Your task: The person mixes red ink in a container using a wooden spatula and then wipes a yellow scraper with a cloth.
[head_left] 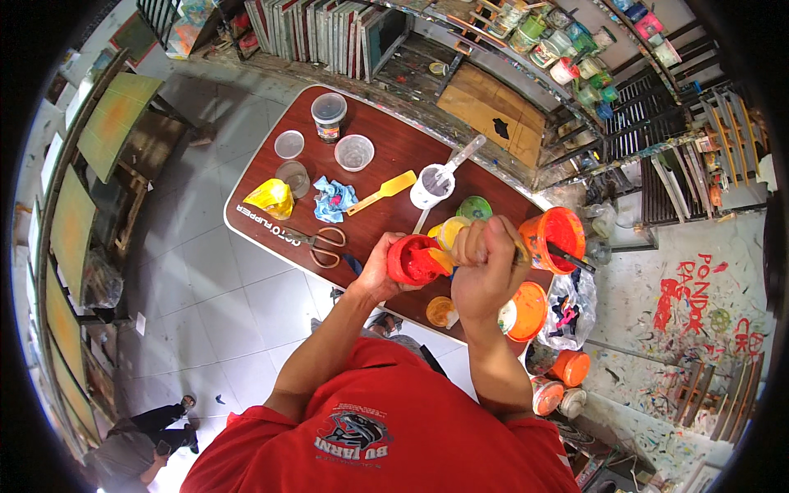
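My left hand point(380, 269) is wrapped round a red tub point(401, 261) with thick red paint in it, held over the near edge of the table. In my right hand point(486, 267), closed in a fist, is a yellow spatula point(442, 260). Its blade dips into the tub and is smeared with red. Behind the right fist a yellow container point(451, 231) is partly hidden. Beyond my hands stands a white tub point(431, 187) of greyish paste with a pale spatula point(465, 154) in it. Another yellow spatula point(385, 193) lies flat on the table, left of that tub.
The brown table point(271, 177) also bears scissors point(316, 241), a blue rag point(334, 200), a yellow packet point(269, 198), a clear bowl point(354, 153) and a lidded jar point(329, 117). Orange buckets point(538, 238) stand at right. Paint pots point(542, 53) crowd a rear shelf. A person point(136, 452) is at lower left.
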Motion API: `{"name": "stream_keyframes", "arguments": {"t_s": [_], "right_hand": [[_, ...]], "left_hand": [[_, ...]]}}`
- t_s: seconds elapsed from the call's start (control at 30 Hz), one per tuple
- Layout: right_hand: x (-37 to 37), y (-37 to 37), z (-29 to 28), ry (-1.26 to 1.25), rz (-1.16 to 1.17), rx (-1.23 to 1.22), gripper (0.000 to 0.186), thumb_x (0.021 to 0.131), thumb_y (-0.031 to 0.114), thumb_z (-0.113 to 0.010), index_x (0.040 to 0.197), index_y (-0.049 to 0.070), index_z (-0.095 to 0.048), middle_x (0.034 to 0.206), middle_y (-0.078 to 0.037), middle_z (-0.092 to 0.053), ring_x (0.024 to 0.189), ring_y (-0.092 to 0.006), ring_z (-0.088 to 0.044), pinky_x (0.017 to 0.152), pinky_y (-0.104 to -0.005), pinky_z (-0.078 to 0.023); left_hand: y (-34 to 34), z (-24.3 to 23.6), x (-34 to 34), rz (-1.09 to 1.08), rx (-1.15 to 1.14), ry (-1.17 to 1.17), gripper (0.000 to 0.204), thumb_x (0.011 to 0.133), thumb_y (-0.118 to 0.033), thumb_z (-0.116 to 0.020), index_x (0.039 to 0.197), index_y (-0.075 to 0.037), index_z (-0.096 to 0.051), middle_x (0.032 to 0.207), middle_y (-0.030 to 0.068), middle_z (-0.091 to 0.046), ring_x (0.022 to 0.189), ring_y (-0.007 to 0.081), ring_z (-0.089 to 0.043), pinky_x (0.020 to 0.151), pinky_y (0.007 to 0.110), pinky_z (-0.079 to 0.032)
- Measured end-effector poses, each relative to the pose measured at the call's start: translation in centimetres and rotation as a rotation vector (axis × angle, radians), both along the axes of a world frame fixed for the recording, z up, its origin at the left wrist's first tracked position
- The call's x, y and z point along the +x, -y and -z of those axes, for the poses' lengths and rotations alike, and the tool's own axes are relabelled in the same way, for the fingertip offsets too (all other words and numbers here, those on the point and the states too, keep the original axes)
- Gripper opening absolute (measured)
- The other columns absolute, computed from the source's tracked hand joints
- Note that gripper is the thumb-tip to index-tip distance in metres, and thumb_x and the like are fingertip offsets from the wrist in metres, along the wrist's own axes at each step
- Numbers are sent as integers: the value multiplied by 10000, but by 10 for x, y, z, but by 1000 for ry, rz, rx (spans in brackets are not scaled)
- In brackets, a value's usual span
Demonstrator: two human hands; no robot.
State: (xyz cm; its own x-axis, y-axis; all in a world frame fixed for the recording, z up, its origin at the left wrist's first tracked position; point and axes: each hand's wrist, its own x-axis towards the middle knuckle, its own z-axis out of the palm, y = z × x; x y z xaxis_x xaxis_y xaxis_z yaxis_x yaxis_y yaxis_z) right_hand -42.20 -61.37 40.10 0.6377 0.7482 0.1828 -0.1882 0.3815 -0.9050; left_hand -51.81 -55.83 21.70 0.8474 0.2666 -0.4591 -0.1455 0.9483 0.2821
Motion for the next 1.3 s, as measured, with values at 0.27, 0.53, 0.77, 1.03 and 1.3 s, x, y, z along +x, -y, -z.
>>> {"name": "stream_keyframes", "arguments": {"t_s": [0.27,0.53,0.77,1.03,1.3], "right_hand": [[-5,26,-1,445,-93,35,163,802,88,-558,688,-18,-606,574,-83,-552,467,-204,-520,495,-318,-410],[-2,22,38,651,-122,-14,102,758,73,-603,707,-10,-632,611,-111,-611,491,-235,-569,516,-342,-434],[-9,24,43,714,-19,-103,132,798,95,-611,725,-8,-647,575,-106,-582,479,-213,-532,518,-321,-417],[-14,33,-12,538,-187,142,252,808,97,-560,599,-4,-464,528,-70,-463,413,-203,-458,432,-307,-366],[-13,24,25,687,-151,27,269,828,115,-542,605,-14,-468,526,-83,-474,427,-199,-474,439,-314,-372]], "left_hand": [[0,3,-4,-13,-41,68,504,924,-518,-391,1202,-147,-587,1161,82,-647,1011,242,-649,786,445,-566],[-1,-4,-7,-63,-136,161,472,927,-398,-414,1113,-21,-630,1076,163,-676,1004,292,-645,932,426,-512],[4,2,-7,-81,-115,80,465,918,-385,-414,1115,-23,-630,1087,157,-674,1005,286,-642,924,428,-513],[0,0,-9,-63,-125,84,461,915,-400,-440,1119,-34,-632,1080,158,-677,990,290,-652,907,440,-529],[3,10,-5,9,-60,195,459,912,-468,-432,1164,-122,-599,1127,86,-659,1020,244,-649,838,468,-561]]}}
